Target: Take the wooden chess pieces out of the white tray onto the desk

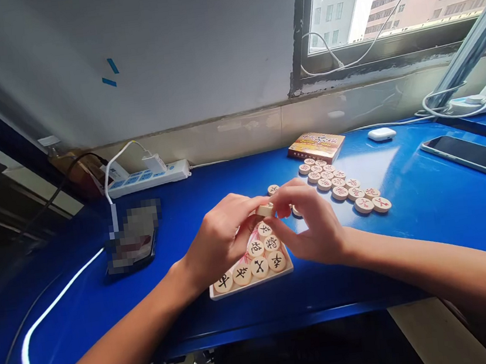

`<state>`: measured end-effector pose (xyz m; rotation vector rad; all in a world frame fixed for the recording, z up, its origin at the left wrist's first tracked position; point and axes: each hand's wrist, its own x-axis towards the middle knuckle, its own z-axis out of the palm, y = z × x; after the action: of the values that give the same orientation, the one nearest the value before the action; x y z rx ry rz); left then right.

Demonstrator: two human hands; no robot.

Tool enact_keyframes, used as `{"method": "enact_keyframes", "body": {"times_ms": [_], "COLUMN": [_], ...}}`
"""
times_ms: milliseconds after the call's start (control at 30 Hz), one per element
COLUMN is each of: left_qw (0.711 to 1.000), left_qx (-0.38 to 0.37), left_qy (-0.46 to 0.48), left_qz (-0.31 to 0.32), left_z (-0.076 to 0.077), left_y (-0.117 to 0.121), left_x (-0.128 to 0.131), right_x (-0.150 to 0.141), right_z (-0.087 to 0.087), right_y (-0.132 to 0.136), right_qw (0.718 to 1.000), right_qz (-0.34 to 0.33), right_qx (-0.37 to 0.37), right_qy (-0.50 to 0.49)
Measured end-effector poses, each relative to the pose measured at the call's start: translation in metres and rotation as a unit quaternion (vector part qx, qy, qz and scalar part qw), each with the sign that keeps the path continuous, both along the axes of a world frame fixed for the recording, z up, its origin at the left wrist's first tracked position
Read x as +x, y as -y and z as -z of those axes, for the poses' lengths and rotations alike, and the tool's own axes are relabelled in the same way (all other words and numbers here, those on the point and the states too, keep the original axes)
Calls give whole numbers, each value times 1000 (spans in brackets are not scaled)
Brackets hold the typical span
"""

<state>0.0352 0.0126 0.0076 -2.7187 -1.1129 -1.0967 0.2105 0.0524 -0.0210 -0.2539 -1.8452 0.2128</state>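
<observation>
My left hand (220, 239) and my right hand (310, 221) meet above a white tray (256, 285) near the table's front edge. Together their fingertips pinch one round wooden chess piece (266, 209), held on edge. Several pieces with black characters (257, 257) lie in the tray, partly hidden under both hands. Further back right, several pieces with red characters (341, 185) lie in rows on the blue table (427, 206). A single piece (273, 189) sits just behind my fingers.
A chess box (316, 146) stands behind the red pieces. Left of the tray lies a phone (132, 240) on a white cable. A power strip (149, 176) sits by the wall. An earbud case (381, 133) and another phone (475, 159) lie at the right.
</observation>
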Motion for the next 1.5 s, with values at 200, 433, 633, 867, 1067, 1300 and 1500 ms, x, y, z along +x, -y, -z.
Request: {"method": "enact_keyframes", "body": {"times_ms": [200, 433, 633, 867, 1067, 1300, 1500], "left_qw": [1000, 997, 994, 952, 938, 915, 918], "left_qx": [0, -63, -86, -271, -306, -346, -336], "left_qy": [17, 36, 50, 143, 162, 208, 208], "left_qz": [22, 6, -32, 1, 7, 11, -39], "left_z": [1, 2, -1, 2, 6, 3, 1], "left_y": [1, 2, 2, -1, -3, -5, -8], "left_x": [0, 2, 4, 6, 6, 6, 2], "right_x": [4, 5, 2, 2, 3, 3, 5], "right_z": [2, 1, 1, 3, 2, 2, 5], "right_y": [1, -1, -3, -10, -7, -9, -14], "right_qw": [999, 998, 1000, 999, 999, 998, 992], "right_qz": [-21, -22, -13, -21, -34, -6, 21], "right_qx": [43, 38, 13, -22, -18, -30, -14], "right_qy": [17, 42, 10, 28, 37, 46, 123]}}
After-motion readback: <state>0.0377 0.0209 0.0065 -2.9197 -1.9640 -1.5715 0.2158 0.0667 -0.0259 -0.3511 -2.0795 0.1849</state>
